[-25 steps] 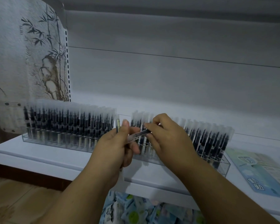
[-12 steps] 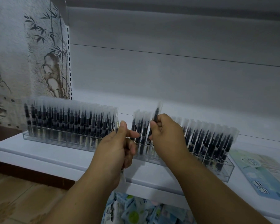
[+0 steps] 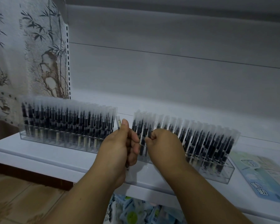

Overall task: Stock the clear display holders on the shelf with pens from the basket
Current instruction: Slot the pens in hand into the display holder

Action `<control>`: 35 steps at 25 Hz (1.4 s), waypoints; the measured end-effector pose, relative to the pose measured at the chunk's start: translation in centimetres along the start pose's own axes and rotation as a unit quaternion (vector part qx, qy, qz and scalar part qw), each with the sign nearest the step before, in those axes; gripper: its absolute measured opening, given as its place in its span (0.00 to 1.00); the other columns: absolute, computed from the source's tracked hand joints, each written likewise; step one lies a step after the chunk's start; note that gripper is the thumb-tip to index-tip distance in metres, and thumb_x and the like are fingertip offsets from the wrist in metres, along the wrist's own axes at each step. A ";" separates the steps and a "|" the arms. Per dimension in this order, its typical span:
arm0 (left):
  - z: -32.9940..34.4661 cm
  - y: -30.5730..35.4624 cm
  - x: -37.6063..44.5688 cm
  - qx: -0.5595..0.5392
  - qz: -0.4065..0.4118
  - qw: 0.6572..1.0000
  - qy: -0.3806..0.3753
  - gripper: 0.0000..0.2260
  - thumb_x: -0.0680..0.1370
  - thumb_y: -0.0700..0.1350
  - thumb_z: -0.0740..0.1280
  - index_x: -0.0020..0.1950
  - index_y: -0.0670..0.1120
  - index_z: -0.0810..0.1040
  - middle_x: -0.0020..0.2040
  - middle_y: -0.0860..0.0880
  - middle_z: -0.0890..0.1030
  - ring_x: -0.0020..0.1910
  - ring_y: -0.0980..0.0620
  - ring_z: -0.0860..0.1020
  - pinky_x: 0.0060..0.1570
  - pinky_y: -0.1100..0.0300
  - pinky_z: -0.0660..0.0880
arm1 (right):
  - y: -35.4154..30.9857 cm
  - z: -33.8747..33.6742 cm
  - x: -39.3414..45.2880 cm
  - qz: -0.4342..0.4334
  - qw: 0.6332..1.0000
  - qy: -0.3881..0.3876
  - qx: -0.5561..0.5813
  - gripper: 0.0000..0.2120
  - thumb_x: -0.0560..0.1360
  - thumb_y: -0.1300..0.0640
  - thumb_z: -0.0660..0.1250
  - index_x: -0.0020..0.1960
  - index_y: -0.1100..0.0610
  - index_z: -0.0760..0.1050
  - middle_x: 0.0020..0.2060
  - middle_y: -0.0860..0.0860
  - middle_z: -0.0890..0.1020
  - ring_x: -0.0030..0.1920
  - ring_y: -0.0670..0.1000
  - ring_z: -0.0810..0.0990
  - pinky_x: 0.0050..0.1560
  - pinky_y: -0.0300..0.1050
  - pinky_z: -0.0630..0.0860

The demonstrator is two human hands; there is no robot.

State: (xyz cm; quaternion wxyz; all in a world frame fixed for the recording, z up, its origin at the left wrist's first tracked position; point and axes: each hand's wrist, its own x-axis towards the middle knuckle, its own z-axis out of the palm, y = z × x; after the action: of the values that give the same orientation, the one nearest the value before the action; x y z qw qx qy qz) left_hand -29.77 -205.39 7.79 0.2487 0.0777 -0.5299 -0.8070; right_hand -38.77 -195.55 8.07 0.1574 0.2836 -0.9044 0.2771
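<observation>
Your left hand point(image 3: 118, 147) grips pens point(image 3: 118, 124); right hand point(image 3: 162, 143) pinches one in the right holder point(image 3: 220, 173) — white shelf point(image 3: 39, 152), grey back panel point(image 3: 168, 78) behind it.

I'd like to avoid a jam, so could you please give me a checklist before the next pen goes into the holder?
1. Spare pens in left hand: ok, fingers curled round a bundle.
2. Right hand free for the next pen: cannot tell, it pinches at a pen among the row.
3. Left holder full: ok.
4. Right holder has open slots: cannot tell, hands cover its left end.
5. Shelf edge clear of the holders: ok.
</observation>
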 end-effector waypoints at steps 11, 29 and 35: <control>2.8 -0.1 2.2 -0.259 -0.055 0.950 0.165 0.22 0.82 0.60 0.54 0.44 0.44 0.74 0.36 0.45 0.77 0.32 0.50 0.72 0.35 0.57 0.72 | 0.1 -1.9 -3.7 0.089 0.879 -0.121 0.452 0.08 0.81 0.56 0.64 0.48 0.60 0.78 0.33 0.53 0.81 0.23 0.47 0.68 0.25 0.38 0.67; -0.6 -5.4 2.0 0.707 0.335 0.621 0.051 0.10 0.73 0.46 0.69 0.53 0.48 0.82 0.50 0.49 0.79 0.51 0.47 0.76 0.49 0.53 0.73 | 1.9 -5.5 -0.5 0.074 0.884 0.235 0.397 0.05 0.77 0.53 0.69 0.45 0.53 0.79 0.43 0.45 0.83 0.44 0.44 0.81 0.48 0.41 0.77; -1.6 -6.0 2.3 0.706 0.394 0.587 0.037 0.07 0.70 0.46 0.71 0.46 0.46 0.80 0.45 0.47 0.78 0.45 0.46 0.76 0.43 0.53 0.74 | 1.3 -5.1 0.9 0.010 0.946 0.175 0.273 0.06 0.77 0.52 0.69 0.42 0.52 0.77 0.42 0.41 0.81 0.45 0.38 0.78 0.42 0.30 0.70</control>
State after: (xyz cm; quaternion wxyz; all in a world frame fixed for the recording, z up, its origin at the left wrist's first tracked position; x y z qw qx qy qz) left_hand -33.10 -205.92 2.06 0.4287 0.0426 -0.9024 0.0009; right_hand -39.61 -192.04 12.01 0.2267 0.2536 -0.7555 0.5599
